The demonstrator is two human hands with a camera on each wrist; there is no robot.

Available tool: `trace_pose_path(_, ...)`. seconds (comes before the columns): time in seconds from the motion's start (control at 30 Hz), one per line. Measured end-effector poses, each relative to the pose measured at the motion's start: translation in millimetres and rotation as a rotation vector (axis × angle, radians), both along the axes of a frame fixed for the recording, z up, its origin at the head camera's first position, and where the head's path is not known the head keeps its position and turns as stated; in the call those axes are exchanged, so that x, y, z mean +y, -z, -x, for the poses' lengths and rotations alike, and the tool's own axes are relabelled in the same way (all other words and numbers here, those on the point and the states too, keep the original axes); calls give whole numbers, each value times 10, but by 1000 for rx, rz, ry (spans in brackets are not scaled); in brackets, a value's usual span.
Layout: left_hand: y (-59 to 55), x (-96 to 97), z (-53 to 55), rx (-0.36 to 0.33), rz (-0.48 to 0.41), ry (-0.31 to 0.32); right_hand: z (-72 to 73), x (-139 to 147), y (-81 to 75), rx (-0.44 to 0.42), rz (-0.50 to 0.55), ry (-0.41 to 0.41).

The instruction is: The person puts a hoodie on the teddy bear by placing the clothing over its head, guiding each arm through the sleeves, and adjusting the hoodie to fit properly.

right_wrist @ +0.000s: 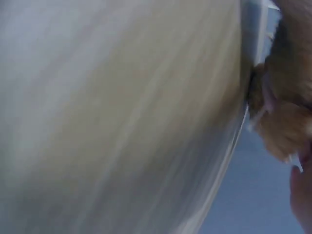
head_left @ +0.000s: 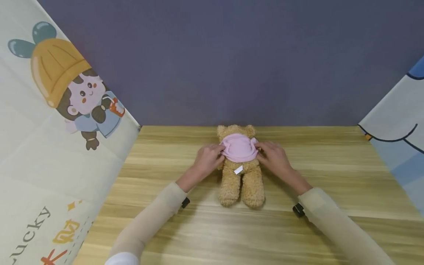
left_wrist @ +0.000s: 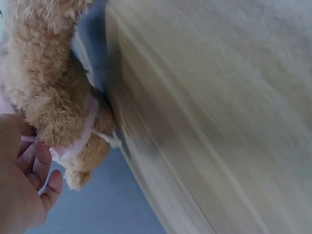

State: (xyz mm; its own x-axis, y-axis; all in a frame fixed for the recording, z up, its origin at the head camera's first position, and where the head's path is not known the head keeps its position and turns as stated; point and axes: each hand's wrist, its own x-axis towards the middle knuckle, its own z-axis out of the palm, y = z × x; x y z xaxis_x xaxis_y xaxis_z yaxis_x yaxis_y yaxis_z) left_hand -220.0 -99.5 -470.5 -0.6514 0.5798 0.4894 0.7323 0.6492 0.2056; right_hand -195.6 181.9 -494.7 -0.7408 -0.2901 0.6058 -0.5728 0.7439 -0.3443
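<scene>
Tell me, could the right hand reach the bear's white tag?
Probably yes: the white tag lies uncovered below the pink shirt, nothing blocking the right hand, though it pinches the shirt's edge.

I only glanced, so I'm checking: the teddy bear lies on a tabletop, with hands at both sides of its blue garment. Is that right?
Not quite: the garment is pink, not blue, as the head view shows. The rest holds: the teddy bear lies on the tabletop, with left hand and right hand at the garment's sides.
</scene>
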Motion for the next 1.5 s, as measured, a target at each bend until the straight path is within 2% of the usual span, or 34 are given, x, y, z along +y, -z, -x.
trace_pose_path(0.07, -3, 0, -5, 47, 15, -15, 23, -28, -42, 42, 12, 14)
trace_pose_path(0.17, -1, -5, -32, 78, 53, -15, 32, -25, -154, -25, 3, 1)
trace_pose_path(0.23, -3, -3, -67, 102, 72, -1, 12, -11, -235, -84, -85, -13)
trace_pose_path(0.3, -22, 5, -104, 120, 86, 10, -16, -8, -279, -98, -202, -45)
trace_pose_path(0.37, -46, 1, -135, 130, 91, 7, -42, -12, -288, -59, -295, -76)
trace_pose_path(0.43, -61, -28, -164, 123, 106, -7, -61, 9, -249, 4, -342, -100)
trace_pose_path(0.6, -32, -145, -248, 64, 144, -18, -119, 109, -115, 88, -289, -134)
trace_pose_path(0.7, -8, -173, -277, 81, 133, -11, -134, 138, -62, 134, -243, -141)
trace_pose_path(0.77, 26, -193, -301, 99, 120, -10, -148, 165, -26, 218, -202, -125)
trace_pose_path(0.83, 93, -228, -344, 114, 155, 6, -171, 196, 16, 298, -189, -128)
trace_pose_path(0.9, 154, -258, -387, 92, 182, 37, -197, 212, 33, 331, -196, -139)
trace_pose_path(0.93, 171, -267, -400, 74, 188, 50, -202, 214, 32, 326, -199, -148)
trace_pose_path(1.0, 160, -273, -416, 19, 198, 68, -217, 199, -8, 255, -222, -178)
trace_pose_path(1.1, 1, -260, -429, -93, 159, 88, -252, 154, -160, 114, -237, -202)
trace_pose_path(1.2, -192, -254, -466, -208, 178, 113, -321, 108, -323, -78, -231, -275)
trace_pose_path(1.27, -268, -249, -481, -246, 224, 126, -360, 81, -412, -225, -209, -321)
trace_pose_path(1.33, -299, -231, -484, -254, 263, 133, -387, 51, -467, -327, -177, -344)
trace_pose_path(1.4, -251, -202, -478, -216, 310, 149, -410, 16, -465, -320, -189, -352)
trace_pose_path(1.43, -207, -186, -477, -188, 332, 161, -425, -8, -446, -286, -204, -362)
trace_pose_path(1.5, -96, -166, -499, -136, 362, 186, -467, -55, -364, -163, -258, -388)
